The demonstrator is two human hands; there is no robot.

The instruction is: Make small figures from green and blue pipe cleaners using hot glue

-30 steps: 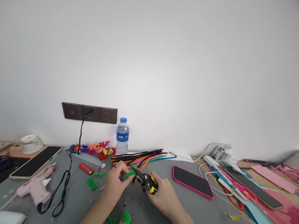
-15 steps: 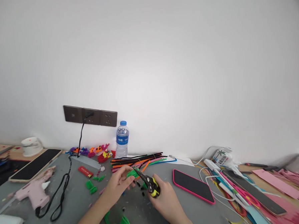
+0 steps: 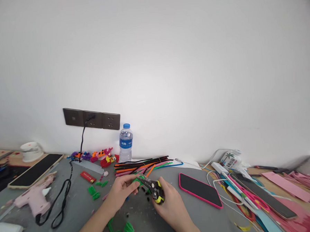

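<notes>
A smooth white wall [image 3: 168, 77] fills the upper view, brightest around its middle and greyer toward the edges. A dark-brown, three-section rectangular socket panel [image 3: 92, 119] sits low on it, above a matte grey tabletop [image 3: 209, 222].

- Right hand [image 3: 170, 202] gripping black-and-yellow pliers [image 3: 154, 188], their tips at a green chenille piece [image 3: 141, 180]
- Left hand [image 3: 120, 193] pinching that piece
- Bundled pipe cleaners [image 3: 149, 162] near the back edge of the tabletop [image 3: 209, 219]
- Blue-capped water bottle [image 3: 126, 144] upright at that edge
- Pink hot-glue gun [image 3: 37, 201] toward the tabletop's left edge
- Pink-cased smartphone [image 3: 199, 190] lying flat, right of the pliers
</notes>
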